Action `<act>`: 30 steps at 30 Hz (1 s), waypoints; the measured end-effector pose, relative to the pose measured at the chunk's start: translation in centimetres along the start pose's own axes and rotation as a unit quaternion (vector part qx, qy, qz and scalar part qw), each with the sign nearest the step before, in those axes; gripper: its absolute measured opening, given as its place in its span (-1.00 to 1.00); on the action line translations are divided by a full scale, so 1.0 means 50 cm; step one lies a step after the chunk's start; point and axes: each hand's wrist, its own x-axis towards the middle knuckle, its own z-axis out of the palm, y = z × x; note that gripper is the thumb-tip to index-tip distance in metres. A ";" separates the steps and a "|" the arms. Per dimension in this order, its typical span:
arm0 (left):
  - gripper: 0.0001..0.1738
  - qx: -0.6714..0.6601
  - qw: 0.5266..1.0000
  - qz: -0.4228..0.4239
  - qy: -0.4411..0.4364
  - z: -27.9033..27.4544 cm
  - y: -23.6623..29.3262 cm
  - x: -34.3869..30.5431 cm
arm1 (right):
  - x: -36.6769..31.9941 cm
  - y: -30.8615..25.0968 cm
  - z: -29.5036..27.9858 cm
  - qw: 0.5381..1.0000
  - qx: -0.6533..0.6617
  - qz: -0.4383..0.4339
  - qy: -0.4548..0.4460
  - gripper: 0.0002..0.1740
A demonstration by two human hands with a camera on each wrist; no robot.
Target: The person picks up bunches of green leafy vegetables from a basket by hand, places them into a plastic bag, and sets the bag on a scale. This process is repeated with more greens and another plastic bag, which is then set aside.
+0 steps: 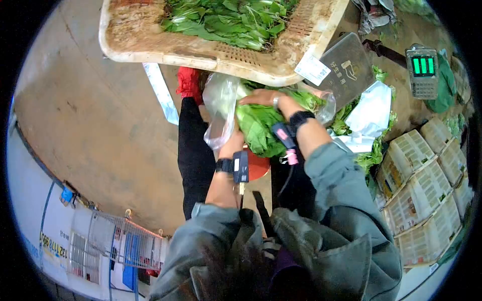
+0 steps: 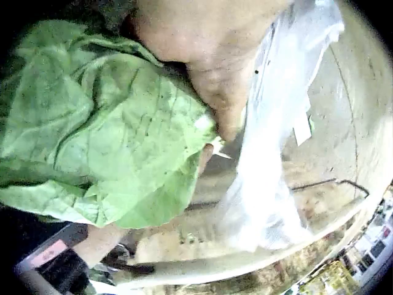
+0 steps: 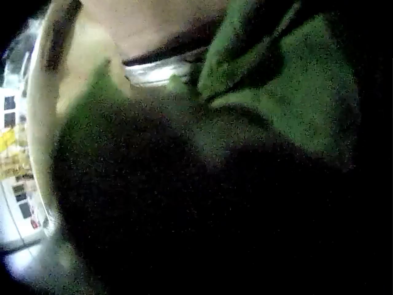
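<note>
**Fig.** We list the parts from largest to smallest.

(a) A worn beige basket (image 1: 150,47), which holds loose greens (image 1: 226,20), lies just beyond both sets of fingertips.

(b) White cartons (image 1: 427,200) stand well off to the outer side of the right fingers. A scale (image 1: 423,70) with a lit green display stands beyond them.

(c) The bundle of leafy greens (image 1: 258,128) lies between the two hands. We judge that its long axis runs from the broad leaves nearest the person towards the stalk end under the basket rim. It lies directly beneath the right fingers and just inward of the left fingers.

(d) The clear plastic bag (image 1: 221,100) wraps the far end of the bundle. Its loose film hangs at the left fingertips.

(e) The right hand (image 1: 268,98), which wears a ring, is the nearer to the bundle. Its fingers lie fairly straight across the top of the leaves and press on them. We cannot see whether the thumb tucks beneath.

(f) The left hand (image 1: 233,143) grips the edge of the bag, fingers curled into the film, with a leaf touching them on the inner side. The left wrist view shows this contact close up. The right wrist view is too dark to add anything.
</note>
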 end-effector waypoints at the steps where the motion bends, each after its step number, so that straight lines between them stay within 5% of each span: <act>1: -0.49 -0.022 0.998 -0.001 0.055 -0.011 -0.072 0.024 | 0.056 -0.010 0.012 0.981 -0.073 -0.177 0.030 -0.28; 4: -0.56 0.018 0.990 -0.011 0.139 -0.026 -0.266 0.107 | 0.180 0.006 0.037 0.967 -0.130 -0.206 0.076 -0.30; 7: -0.63 0.080 0.981 0.004 0.177 -0.008 -0.386 0.160 | 0.206 0.047 0.055 0.931 -0.320 -0.119 0.131 -0.25; 9: -0.67 0.092 0.975 0.039 0.198 0.007 -0.430 0.182 | 0.117 0.016 0.106 0.843 -0.355 -0.088 0.394 -0.17; 11: -0.71 0.085 0.957 0.153 0.232 0.025 -0.502 0.216 | 0.089 0.007 0.149 0.843 -0.404 -0.005 0.355 -0.12; 12: -0.82 0.395 0.875 0.160 0.231 -0.001 -0.345 0.165 | 0.071 0.005 0.170 0.856 -0.375 -0.025 0.354 -0.13; 13: -0.77 0.406 0.897 0.115 0.131 -0.041 -0.213 0.112 | 0.048 -0.011 0.172 0.865 -0.347 -0.046 0.360 -0.14; 14: -0.73 0.331 0.941 -0.065 -0.014 -0.079 -0.093 0.077 | 0.038 -0.026 0.175 0.872 -0.341 -0.028 0.350 -0.14; 15: -0.70 0.299 0.952 0.058 -0.019 -0.105 -0.014 0.042 | 0.034 -0.040 0.175 0.879 -0.334 -0.011 0.340 -0.14; 16: -0.71 0.270 0.957 0.024 -0.103 -0.133 0.051 0.011 | 0.024 -0.059 0.164 0.886 -0.357 0.016 0.297 -0.09; 17: -0.75 0.117 0.991 0.040 -0.052 -0.154 0.136 -0.029 | 0.026 -0.066 0.164 0.895 -0.364 0.047 0.255 -0.07; 18: -0.69 0.148 0.968 0.197 0.052 -0.170 0.149 -0.039 | 0.037 -0.046 0.173 0.890 -0.355 0.014 0.285 -0.07; 19: -0.31 0.271 0.918 0.242 0.157 -0.175 0.164 -0.041 | 0.043 -0.028 0.182 0.884 -0.345 -0.019 0.315 -0.07; 22: 0.14 0.466 0.876 0.072 0.101 -0.152 0.098 0.030 | 0.045 -0.029 0.179 0.910 -0.318 -0.014 0.265 -0.04; 25: -0.41 0.349 0.936 -0.002 0.042 -0.156 0.003 0.075 | 0.061 -0.024 0.182 0.916 -0.313 0.013 0.250 -0.05; 26: -0.58 0.158 0.983 -0.089 -0.020 -0.174 0.026 0.062 | 0.072 -0.012 0.195 0.917 -0.310 0.021 0.250 -0.05; 27: -0.72 -0.040 0.981 -0.174 -0.081 -0.194 0.049 0.043 | 0.094 0.006 0.209 0.888 -0.331 0.009 0.320 -0.11; 30: -0.79 0.002 0.969 -0.151 -0.197 -0.224 0.166 -0.037 | 0.166 0.063 0.250 0.831 -0.363 -0.021 0.421 -0.19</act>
